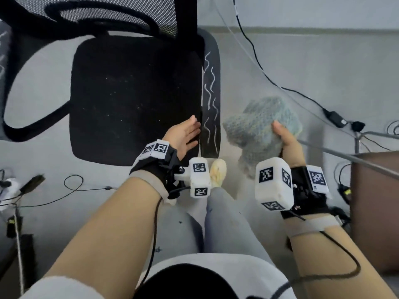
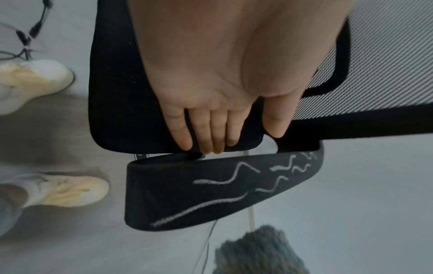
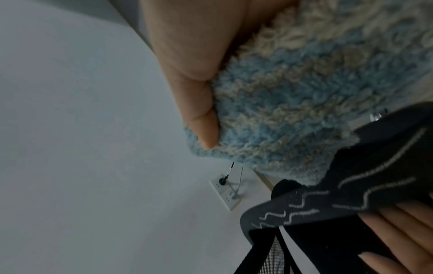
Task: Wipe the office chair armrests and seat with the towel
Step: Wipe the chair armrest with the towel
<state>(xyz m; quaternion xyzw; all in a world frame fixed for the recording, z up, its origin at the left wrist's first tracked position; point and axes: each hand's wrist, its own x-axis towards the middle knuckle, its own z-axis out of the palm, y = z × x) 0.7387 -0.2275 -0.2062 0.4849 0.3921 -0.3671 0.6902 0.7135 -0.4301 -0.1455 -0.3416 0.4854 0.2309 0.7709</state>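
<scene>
A black office chair stands in front of me, its seat (image 1: 133,96) speckled with dust. The chair's right armrest (image 1: 210,91) carries white chalk squiggles; the same armrest (image 2: 211,189) fills the left wrist view. My left hand (image 1: 185,134) is flat with straight fingers (image 2: 203,129) over the seat's near right edge, beside the armrest. To the right of the armrest, my right hand (image 1: 285,137) grips a bunched fluffy blue-grey towel (image 1: 261,128) held above the floor; the thumb (image 3: 206,120) presses into the towel (image 3: 304,92). The left armrest (image 1: 4,61) sits at the far left edge.
Black cables (image 1: 280,87) and a power adapter (image 1: 335,118) trail over the grey floor to the right. A brown box (image 1: 375,208) and a metal rod (image 1: 345,154) stand at the right. More cables (image 1: 73,188) lie on the left. My shoes (image 1: 218,171) are near the chair.
</scene>
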